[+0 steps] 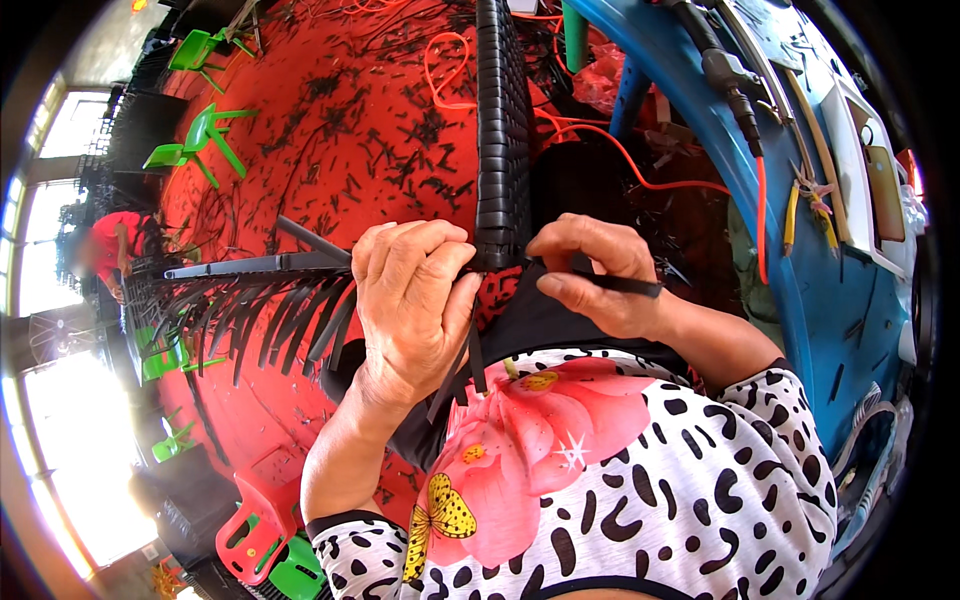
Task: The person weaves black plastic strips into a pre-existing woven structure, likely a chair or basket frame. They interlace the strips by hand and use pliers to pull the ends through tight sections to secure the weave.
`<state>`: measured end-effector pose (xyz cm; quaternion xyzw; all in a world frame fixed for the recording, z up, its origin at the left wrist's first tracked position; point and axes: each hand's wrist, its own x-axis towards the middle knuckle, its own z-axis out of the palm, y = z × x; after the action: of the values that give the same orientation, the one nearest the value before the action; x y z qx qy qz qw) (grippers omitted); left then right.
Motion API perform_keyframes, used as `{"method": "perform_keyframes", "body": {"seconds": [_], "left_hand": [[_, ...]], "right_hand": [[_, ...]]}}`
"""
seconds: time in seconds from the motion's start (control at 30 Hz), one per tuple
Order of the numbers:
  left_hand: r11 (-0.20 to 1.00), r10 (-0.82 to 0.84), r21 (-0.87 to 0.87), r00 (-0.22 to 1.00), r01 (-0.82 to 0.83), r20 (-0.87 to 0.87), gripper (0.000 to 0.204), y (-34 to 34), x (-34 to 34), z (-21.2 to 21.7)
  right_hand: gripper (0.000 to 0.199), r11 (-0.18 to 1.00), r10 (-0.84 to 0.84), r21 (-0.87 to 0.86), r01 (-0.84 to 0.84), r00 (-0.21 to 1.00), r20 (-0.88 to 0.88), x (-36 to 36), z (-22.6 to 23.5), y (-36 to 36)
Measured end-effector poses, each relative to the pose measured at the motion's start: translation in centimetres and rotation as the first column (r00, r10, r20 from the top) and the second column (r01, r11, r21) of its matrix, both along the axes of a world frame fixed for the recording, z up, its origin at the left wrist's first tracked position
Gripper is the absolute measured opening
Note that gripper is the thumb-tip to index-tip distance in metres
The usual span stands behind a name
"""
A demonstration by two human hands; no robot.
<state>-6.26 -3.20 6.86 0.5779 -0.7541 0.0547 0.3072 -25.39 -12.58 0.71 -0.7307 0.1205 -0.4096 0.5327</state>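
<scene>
A black woven wicker panel [502,130] stands upright in front of me, its near end between my two hands. My right hand [605,270] is closed, thumb and fingers pinching a flat black strip [635,285] whose end sticks out to the right. At the panel's near left corner my left hand [415,295] is curled, with its fingertips at the weave; black strip ends [475,350] hang below its thumb. From behind that hand a dark frame bar [250,266] runs left, with many loose black strips [275,315] dangling from it.
A blue table [830,330] on the right carries a power tool [725,75] with an orange cord [763,220], and a phone [882,190] in a white tray. Strip scraps litter the red floor [380,190]. Green chairs [205,140], a red chair [250,525] and another person [115,245] are left.
</scene>
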Motion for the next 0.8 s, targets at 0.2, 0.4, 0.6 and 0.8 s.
{"method": "perform_keyframes", "body": {"seconds": [0.2, 0.4, 0.6, 0.8], "left_hand": [[1.0, -0.005, 0.007, 0.998, 0.005, -0.059, 0.028, 0.0, 0.0, -0.1], [1.0, 0.01, -0.02, 0.997, -0.012, -0.075, 0.026, 0.0, 0.0, -0.4], [1.0, -0.012, -0.012, 0.996, 0.011, -0.088, 0.027, -0.2, 0.2, -0.4], [0.999, -0.022, -0.046, 0.995, 0.018, -0.101, 0.028, -0.1, 0.4, -0.7]], "right_hand": [[0.035, 0.96, -0.075, -0.272, 0.061, 0.996, -0.043, 0.8, 0.6, 0.2], [0.028, 0.997, 0.073, -0.013, -0.074, 0.997, -0.016, 0.7, 0.4, -0.1], [0.022, 0.994, 0.048, 0.095, -0.049, 0.999, 0.01, 1.3, 0.5, -0.2], [0.023, 1.0, -0.009, 0.009, 0.009, 1.0, 0.018, 1.9, 0.6, 0.0]]}}
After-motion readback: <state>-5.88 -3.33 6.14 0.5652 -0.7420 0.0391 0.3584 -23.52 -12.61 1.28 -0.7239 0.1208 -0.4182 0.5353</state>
